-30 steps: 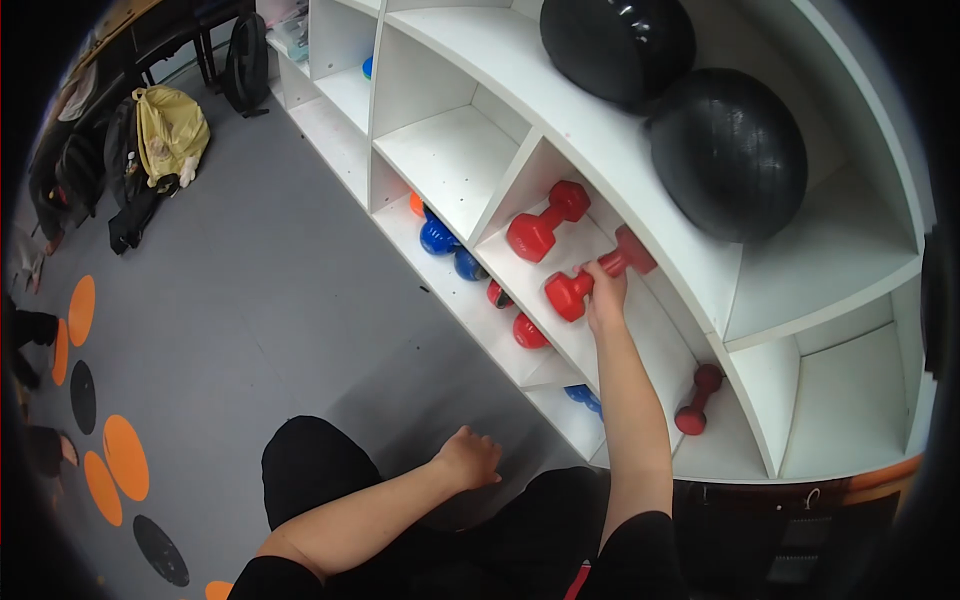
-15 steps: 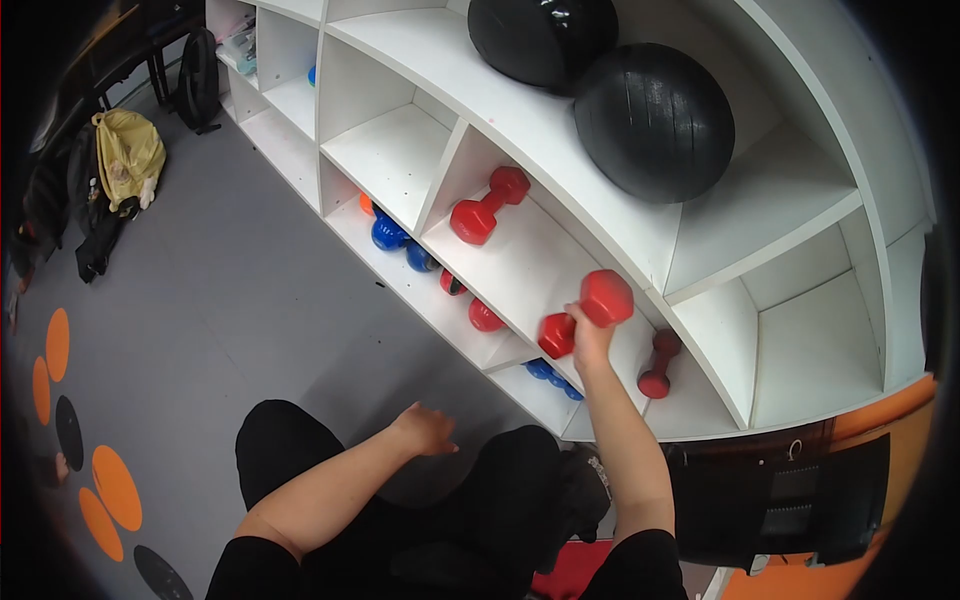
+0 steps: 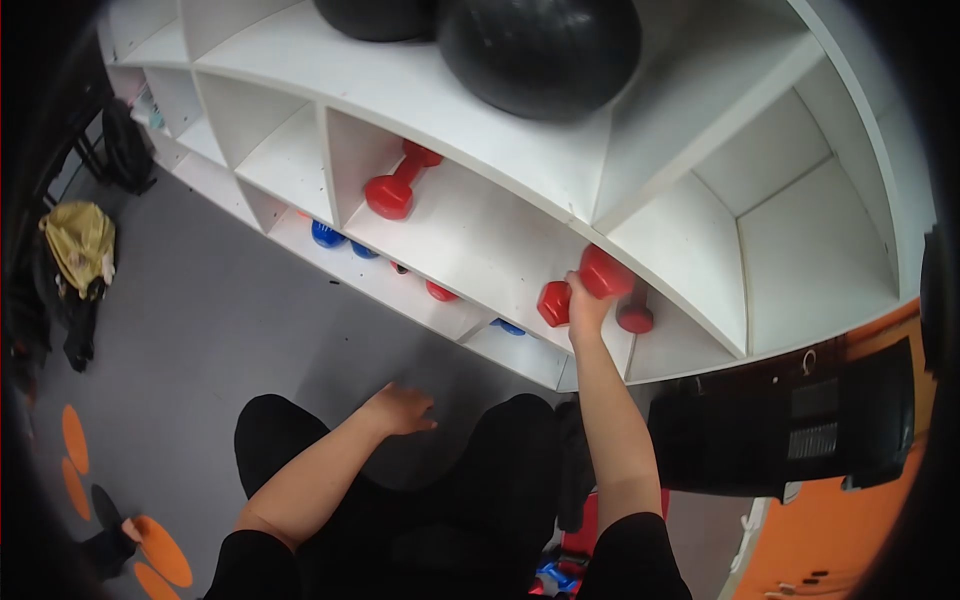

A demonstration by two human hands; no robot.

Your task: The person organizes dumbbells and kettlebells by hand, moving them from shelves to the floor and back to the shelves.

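Note:
My right hand is wrapped round the handle of a red hex dumbbell, at the front of a white shelf compartment. Just right of it, another red dumbbell stands on the same shelf, its upper part hidden by the held one. At the compartment's left end lies a further red dumbbell. My left hand hangs above the floor between my knees, holding nothing, its fingers loosely bent and partly apart.
Two black balls rest on the upper level of the white shelf unit. Blue kettlebells and red ones sit on the bottom level. Left are a yellow bag and another person's hand near orange floor spots.
The view has turned, so the shelf appears farther left and higher. My right hand has carried its dumbbell rightward along the shelf, closer to the right-hand dumbbell. My left hand stays low and free.

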